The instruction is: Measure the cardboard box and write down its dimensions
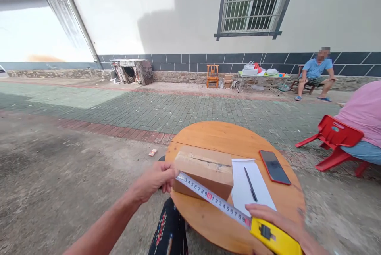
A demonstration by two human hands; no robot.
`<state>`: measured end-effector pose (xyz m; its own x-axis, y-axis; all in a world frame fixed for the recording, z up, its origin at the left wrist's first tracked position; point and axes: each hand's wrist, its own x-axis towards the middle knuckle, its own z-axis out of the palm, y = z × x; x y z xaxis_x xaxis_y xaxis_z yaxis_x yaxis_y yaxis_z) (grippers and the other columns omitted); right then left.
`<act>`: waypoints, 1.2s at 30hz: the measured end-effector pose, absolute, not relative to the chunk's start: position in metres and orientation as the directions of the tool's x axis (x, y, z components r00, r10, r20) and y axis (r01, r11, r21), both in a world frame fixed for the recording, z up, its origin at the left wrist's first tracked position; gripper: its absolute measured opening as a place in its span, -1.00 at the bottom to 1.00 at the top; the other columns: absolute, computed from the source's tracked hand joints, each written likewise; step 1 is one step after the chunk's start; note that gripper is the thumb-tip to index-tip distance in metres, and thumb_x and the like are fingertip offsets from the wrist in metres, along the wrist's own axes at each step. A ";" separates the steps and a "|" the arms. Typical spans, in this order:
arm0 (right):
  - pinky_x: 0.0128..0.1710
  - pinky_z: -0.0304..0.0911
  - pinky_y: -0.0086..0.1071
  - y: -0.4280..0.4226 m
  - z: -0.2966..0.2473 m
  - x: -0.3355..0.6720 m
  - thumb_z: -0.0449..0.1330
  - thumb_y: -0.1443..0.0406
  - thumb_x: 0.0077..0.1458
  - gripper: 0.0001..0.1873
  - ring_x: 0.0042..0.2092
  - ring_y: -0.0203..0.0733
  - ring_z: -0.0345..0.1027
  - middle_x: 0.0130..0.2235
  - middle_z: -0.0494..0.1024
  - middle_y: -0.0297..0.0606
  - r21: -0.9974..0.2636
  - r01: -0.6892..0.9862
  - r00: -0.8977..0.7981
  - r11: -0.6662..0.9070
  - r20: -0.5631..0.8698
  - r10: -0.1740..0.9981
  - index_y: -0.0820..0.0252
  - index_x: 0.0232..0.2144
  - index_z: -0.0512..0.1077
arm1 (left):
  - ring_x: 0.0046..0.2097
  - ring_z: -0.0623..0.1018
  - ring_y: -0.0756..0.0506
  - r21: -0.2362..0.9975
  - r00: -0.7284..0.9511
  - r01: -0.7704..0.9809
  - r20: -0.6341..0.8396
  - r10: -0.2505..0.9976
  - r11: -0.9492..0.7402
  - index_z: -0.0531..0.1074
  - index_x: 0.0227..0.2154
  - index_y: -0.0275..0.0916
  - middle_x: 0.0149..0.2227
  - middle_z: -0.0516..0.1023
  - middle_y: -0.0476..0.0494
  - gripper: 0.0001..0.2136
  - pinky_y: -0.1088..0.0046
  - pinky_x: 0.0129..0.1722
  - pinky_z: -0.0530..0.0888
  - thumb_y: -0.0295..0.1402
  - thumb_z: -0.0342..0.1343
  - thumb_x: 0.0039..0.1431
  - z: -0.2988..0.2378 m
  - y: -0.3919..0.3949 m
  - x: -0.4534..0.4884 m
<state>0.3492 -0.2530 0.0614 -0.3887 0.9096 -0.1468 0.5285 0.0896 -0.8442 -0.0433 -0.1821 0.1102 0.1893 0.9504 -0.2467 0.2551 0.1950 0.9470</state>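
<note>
Across the far side, from 10 to 2 o'clock, a white wall (pixel 190 17) rises behind broad paving (pixel 178 108), which leaves open ground past the round wooden bench (pixel 220 132). With the bench as dial, a red chair (pixel 335 128) stands at 2 o'clock, well apart from the rim. The cardboard box (pixel 205 160) sits on the bench at 10 o'clock, its left end close to the rim; a stretch of wood runs beyond it at 12. A white sheet of paper (pixel 241 187) lies just beside the box's right end, toward 3 o'clock. The yellow tape measure (pixel 276 239) has its blade (pixel 226 206) drawn out along the box's near side and past the near right corner; whether blade and cardboard touch cannot be told. At 9 o'clock, the person's left hand (pixel 157 179) has its fingers pinched narrow on the blade's end, by the near left corner. At 4 o'clock, the right hand (pixel 282 221) wraps its fingers around the tape measure. The phone (pixel 274 167) lies at 2 o'clock, inside the rim. The black pen (pixel 250 183) rests on the paper.
</note>
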 end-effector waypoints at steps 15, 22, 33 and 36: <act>-0.25 0.38 -0.29 -0.124 0.133 0.325 0.32 -0.02 -0.09 -0.48 -0.22 -0.03 0.48 -0.22 0.62 -0.18 -0.891 0.445 -0.286 0.091 -0.046 0.957 0.15 -0.14 0.52 | -0.63 0.28 0.06 0.861 0.100 0.456 -0.303 0.948 0.227 0.30 -0.64 -0.24 -0.66 0.33 0.05 -0.80 0.53 -0.64 0.13 -0.21 0.09 -0.17 0.102 -0.084 -0.058; -0.24 0.39 -0.29 -0.115 0.126 0.336 0.31 -0.01 -0.07 -0.52 -0.20 -0.02 0.47 -0.20 0.61 -0.17 -0.890 0.449 -0.300 0.078 -0.068 0.952 0.14 -0.17 0.55 | -0.62 0.29 0.06 0.824 0.064 0.522 -0.297 0.953 0.222 0.26 -0.66 -0.22 -0.65 0.33 0.05 -0.79 0.54 -0.65 0.10 -0.20 0.09 -0.19 0.095 -0.075 -0.057; -0.36 0.29 -0.38 -0.116 0.114 0.347 0.27 0.03 -0.06 -0.59 -0.30 -0.14 0.39 -0.28 0.56 -0.22 -0.886 0.453 -0.325 0.099 -0.061 0.944 0.18 -0.25 0.56 | -0.61 0.31 0.04 0.787 0.091 0.595 -0.267 0.959 0.162 0.22 -0.66 -0.20 -0.65 0.33 0.05 -0.82 0.55 -0.67 0.17 -0.21 0.04 -0.19 0.084 -0.071 -0.053; -0.34 0.28 -0.37 -0.113 0.108 0.350 0.25 0.03 -0.04 -0.59 -0.28 -0.13 0.39 -0.26 0.56 -0.22 -0.887 0.445 -0.351 0.121 -0.049 0.935 0.18 -0.23 0.56 | -0.60 0.32 0.03 0.790 0.105 0.592 -0.275 0.956 0.163 0.23 -0.65 -0.20 -0.64 0.32 0.04 -0.81 0.54 -0.68 0.21 -0.20 0.04 -0.17 0.084 -0.072 -0.054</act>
